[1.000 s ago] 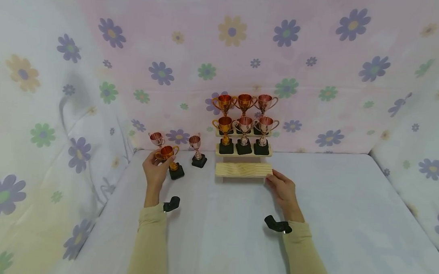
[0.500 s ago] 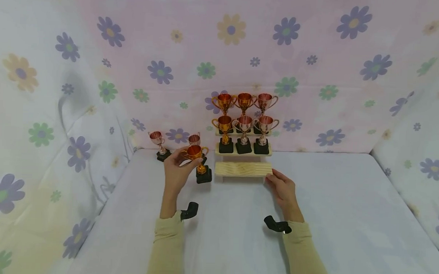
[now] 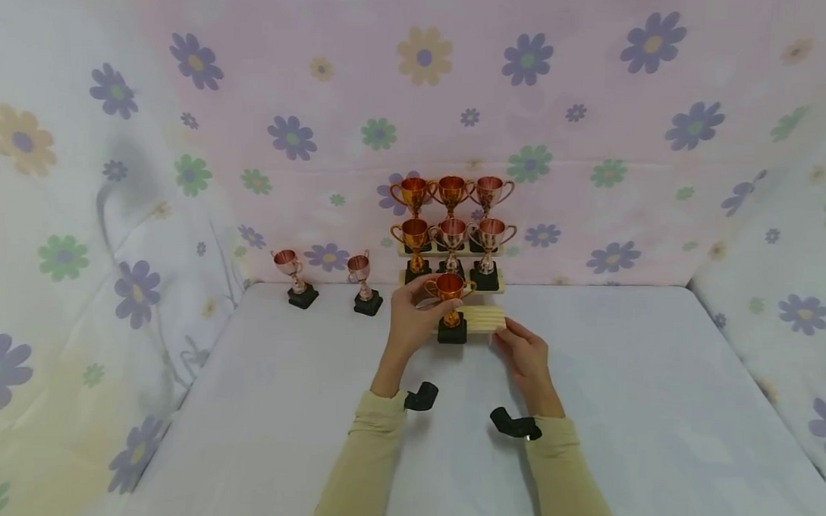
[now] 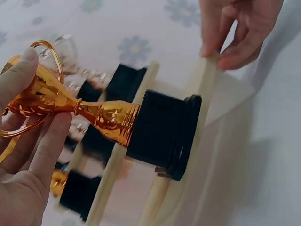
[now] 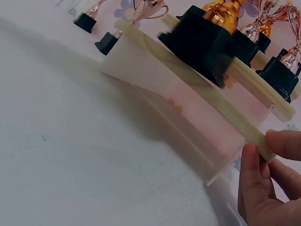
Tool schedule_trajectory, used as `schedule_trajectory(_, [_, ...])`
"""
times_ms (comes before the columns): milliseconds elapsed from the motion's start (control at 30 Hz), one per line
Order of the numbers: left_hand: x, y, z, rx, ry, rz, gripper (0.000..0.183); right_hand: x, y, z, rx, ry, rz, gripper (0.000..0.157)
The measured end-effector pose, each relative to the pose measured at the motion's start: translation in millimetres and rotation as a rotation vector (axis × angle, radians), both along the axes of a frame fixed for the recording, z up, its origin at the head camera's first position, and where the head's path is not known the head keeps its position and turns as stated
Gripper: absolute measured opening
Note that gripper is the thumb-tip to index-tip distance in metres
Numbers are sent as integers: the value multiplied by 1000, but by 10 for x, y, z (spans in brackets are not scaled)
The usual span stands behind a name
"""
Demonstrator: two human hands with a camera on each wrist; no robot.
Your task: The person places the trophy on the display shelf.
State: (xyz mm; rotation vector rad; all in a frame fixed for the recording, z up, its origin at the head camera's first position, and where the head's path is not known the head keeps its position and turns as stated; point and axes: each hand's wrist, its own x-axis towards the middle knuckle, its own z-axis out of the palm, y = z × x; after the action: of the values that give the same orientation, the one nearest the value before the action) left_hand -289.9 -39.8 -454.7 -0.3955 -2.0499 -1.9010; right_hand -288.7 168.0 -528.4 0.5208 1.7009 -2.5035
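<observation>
My left hand [image 3: 408, 318] holds a small gold trophy cup [image 3: 451, 288] by its bowl, the thumb near one handle. In the head view the trophy's black base [image 4: 162, 129] overlaps the lowest wooden step [image 3: 486, 319] of a tiered rack. The left wrist view shows the trophy sideways, with the base close to the step's edge. At the step's right end, my right hand [image 3: 527, 357] pinches the board [image 5: 230, 113] between thumb and fingers. The left hand hides the step's left part.
Several gold and rose-gold trophies, among them a gold one [image 3: 414, 234], stand on the two upper tiers. Left of the rack, a rose-gold trophy [image 3: 360, 270] and another rose-gold trophy [image 3: 288, 264] stand on the white tabletop [image 3: 278, 405]. A flowered cloth [image 3: 578, 211] hangs behind.
My left hand has carried the gold trophy rightward from beside the rose-gold trophies to the front of the lowest step. My right hand has kept its grip on the step's end.
</observation>
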Motion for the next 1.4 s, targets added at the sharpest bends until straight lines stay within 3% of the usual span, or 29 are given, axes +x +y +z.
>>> schedule_trajectory(333, [-172, 385, -5, 7, -7, -22, 49, 8, -6, -10, 11, 16, -5, 47])
schedule_trajectory(567, [-201, 577, -39, 28, -4, -26, 50, 25, 3, -15, 26, 9, 6, 47])
schedule_trajectory(1133, [-215, 673, -91, 65, 18, -18, 51, 42, -12, -20, 20, -11, -6, 48])
schedule_trajectory(1400, [-233, 674, -249, 127, -7, -35, 49, 51, -7, -10, 6, 11, -4, 48])
